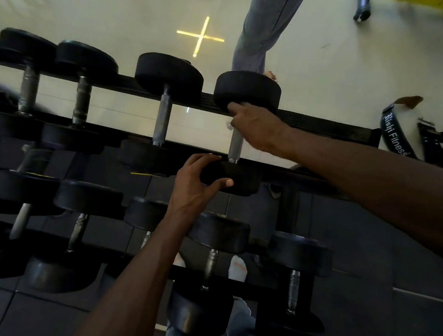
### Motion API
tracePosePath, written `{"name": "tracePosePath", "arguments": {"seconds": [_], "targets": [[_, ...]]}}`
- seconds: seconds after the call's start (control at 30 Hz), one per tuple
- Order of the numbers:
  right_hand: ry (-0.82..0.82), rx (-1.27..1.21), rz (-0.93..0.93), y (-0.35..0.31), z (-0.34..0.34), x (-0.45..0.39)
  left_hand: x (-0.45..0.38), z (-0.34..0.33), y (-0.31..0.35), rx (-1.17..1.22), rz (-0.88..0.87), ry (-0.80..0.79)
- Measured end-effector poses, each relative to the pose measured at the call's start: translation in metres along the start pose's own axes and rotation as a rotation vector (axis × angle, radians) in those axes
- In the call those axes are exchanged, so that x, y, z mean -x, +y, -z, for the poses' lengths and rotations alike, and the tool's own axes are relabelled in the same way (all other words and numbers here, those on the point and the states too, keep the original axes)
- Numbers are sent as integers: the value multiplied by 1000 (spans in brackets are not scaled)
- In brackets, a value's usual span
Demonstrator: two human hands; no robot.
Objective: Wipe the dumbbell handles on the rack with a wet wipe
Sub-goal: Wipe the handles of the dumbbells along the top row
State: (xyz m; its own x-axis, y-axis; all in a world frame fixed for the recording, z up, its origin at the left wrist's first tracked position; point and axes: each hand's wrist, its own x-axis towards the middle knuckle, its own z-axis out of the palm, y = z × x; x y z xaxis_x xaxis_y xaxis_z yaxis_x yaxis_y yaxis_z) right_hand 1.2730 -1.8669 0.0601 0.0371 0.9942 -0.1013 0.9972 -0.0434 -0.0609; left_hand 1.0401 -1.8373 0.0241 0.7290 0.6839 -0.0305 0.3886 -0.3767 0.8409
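Top rack tier crowded: dumbbell (241, 133) at the right end had its handle (235, 147) half covered by the right hand (258, 130), lower head gripped by the left hand (198, 185). Open gap lay between that handle and the neighbouring dumbbell (166, 103) to its left, pale floor (339, 60) showing through. Farther left, handles sat closer, gaps narrower. Rack rail (317, 123) blocked reach from behind. Lower tier dumbbells (215, 237) packed beneath both forearms. Weight belt (395, 138) lay off the rack's right end; a bystander's leg (262, 32) stood beyond.
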Motion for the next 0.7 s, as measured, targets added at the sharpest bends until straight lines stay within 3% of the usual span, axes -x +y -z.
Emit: {"name": "tracePosePath", "arguments": {"seconds": [0.17,0.33,0.47,0.7], "targets": [[-235,11,257,-26,-8,17,1,-1,0,2,-6,-4],[-93,298,27,-14,9,-12,1,-3,-2,-6,-2,-6],[-93,470,5,-17,3,-14,1,-2,-3,-6,-4,-15],[54,398,-228,-22,-31,-6,0,-2,-4,-24,-6,-15]]}}
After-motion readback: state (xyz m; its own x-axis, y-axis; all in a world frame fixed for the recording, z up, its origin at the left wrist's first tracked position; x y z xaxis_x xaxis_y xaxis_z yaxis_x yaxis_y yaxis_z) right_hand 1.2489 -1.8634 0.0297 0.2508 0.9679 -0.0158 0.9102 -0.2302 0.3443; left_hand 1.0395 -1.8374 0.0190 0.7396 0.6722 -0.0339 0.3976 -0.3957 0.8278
